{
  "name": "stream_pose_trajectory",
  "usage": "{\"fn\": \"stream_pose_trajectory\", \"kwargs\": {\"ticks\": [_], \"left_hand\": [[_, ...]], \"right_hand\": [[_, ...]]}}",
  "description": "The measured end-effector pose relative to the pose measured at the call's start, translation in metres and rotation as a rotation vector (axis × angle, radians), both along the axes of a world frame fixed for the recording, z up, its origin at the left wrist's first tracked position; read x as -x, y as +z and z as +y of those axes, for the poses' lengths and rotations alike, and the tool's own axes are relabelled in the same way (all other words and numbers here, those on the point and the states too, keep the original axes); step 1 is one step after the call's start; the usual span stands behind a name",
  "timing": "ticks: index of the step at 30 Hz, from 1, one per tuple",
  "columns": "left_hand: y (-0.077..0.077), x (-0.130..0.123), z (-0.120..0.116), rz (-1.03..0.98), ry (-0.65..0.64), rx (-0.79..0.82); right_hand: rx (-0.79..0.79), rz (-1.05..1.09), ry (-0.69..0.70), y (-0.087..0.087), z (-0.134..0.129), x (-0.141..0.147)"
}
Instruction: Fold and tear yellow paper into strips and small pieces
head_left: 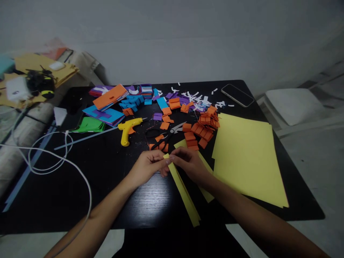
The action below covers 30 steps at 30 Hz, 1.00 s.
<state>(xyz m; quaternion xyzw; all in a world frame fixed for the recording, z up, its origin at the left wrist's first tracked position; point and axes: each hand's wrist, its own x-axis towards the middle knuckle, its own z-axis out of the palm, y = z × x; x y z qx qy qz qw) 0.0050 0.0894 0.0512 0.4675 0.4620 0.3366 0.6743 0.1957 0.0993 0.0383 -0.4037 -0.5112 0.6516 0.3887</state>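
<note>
A narrow yellow paper strip (pixel 182 191), folded lengthwise or doubled, is pinched at its top end between both hands. My left hand (pixel 150 165) grips it with thumb and fingers from the left. From the right, my right hand (pixel 189 163) holds the same end, thumb close to the left thumb. The strip's lower end hangs toward the table's front edge, its layers slightly apart. Under my right hand and forearm lies another yellow paper strip (pixel 205 165), partly hidden. Just beyond the hands are dark-handled scissors (pixel 172 132) with open blades and small folded orange paper pieces (pixel 190 138).
Yellow paper sheets (pixel 247 157) lie at right, a phone (pixel 237 95) behind them. A yellow glue gun (pixel 127 129) rests left of the scissors. Colored folded papers (pixel 110 98) and white scraps (pixel 196 98) cover the back. A white cable (pixel 77 166) crosses the left side and my left forearm.
</note>
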Motion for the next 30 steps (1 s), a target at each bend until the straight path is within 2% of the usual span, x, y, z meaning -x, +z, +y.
{"fn": "stream_pose_trajectory", "kwargs": {"ticks": [12, 24, 30], "left_hand": [[0.0014, -0.0048, -0.0011, -0.049, -0.003, 0.072], [-0.0002, -0.0036, -0.0020, 0.064, -0.017, -0.075], [-0.0005, -0.0024, -0.0027, 0.084, -0.034, -0.086]], "right_hand": [[0.072, 0.022, -0.011, 0.0003, -0.0010, 0.0003], [0.034, -0.063, -0.091, -0.0043, -0.0013, 0.0033], [0.060, -0.067, -0.050, -0.0029, 0.0001, 0.0022]]}}
